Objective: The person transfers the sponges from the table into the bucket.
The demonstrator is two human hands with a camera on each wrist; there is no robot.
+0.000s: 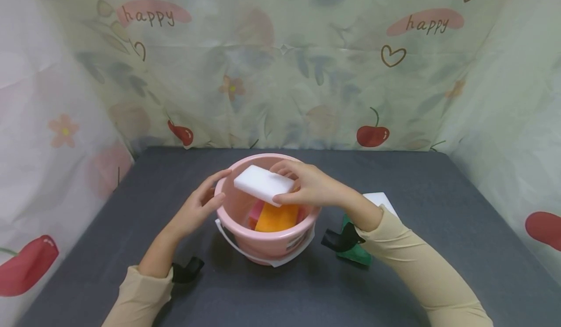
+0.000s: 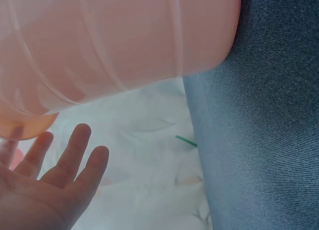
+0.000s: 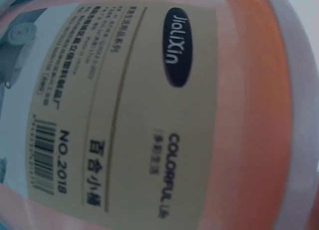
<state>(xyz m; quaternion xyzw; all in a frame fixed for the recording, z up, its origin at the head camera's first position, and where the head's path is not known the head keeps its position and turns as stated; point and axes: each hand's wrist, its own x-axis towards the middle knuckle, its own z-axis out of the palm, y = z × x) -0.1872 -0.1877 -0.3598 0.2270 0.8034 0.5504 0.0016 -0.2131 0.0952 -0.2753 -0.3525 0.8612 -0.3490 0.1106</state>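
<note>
A pink bucket (image 1: 258, 243) with a white handle stands upright on the dark table. My right hand (image 1: 313, 186) pinches a white sponge block (image 1: 262, 183) between thumb and fingers, tilted over the bucket's mouth. Inside the bucket lie an orange piece (image 1: 277, 218) and a pink piece (image 1: 255, 211), partly hidden by the white block and the rim. At the bucket's left rim, my left hand (image 1: 197, 205) has its fingers loosely extended. In the left wrist view, its fingers spread beside the bucket wall (image 2: 129, 36). A printed label (image 3: 164, 115) fills the right wrist view.
Right of the bucket, a green piece (image 1: 357, 255) lies partly under my right wrist. Another white block (image 1: 382, 200) shows behind that forearm. Patterned curtains (image 1: 280, 74) enclose the dark table (image 1: 271, 298) at the back and both sides.
</note>
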